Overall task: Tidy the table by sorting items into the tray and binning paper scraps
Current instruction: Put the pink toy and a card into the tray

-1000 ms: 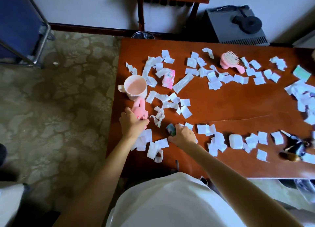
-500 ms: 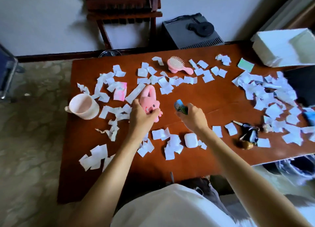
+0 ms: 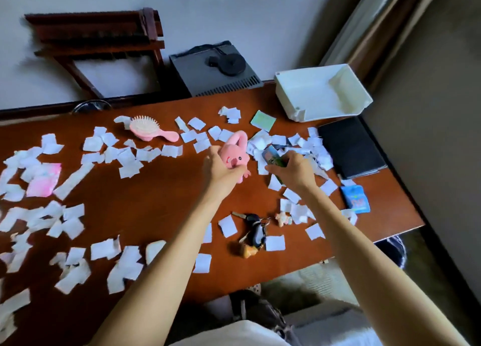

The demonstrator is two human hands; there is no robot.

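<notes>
My left hand [image 3: 221, 171] grips a pink plush bunny [image 3: 235, 154] and holds it above the middle of the brown table [image 3: 161, 197]. Just to its right, my right hand [image 3: 292, 170] holds a small blue-green packet [image 3: 272, 157] over a heap of white paper scraps [image 3: 296, 145]. The white tray [image 3: 322, 93] stands at the table's far right corner, open side facing me, with nothing visible inside. Paper scraps lie scattered over most of the table.
On the table lie a pink hairbrush [image 3: 151, 131], a pink packet [image 3: 43, 180], a green card [image 3: 263, 120], a black notebook [image 3: 350, 146], a blue packet [image 3: 355, 198], a key bunch [image 3: 256, 232] with charms and a white case [image 3: 154, 249]. A dark bin [image 3: 393, 249] sits below the right edge.
Both hands have lifted off the table's left part and travelled right toward the tray, carrying the bunny and the packet. The view has swung right, so the pink mug is out of sight.
</notes>
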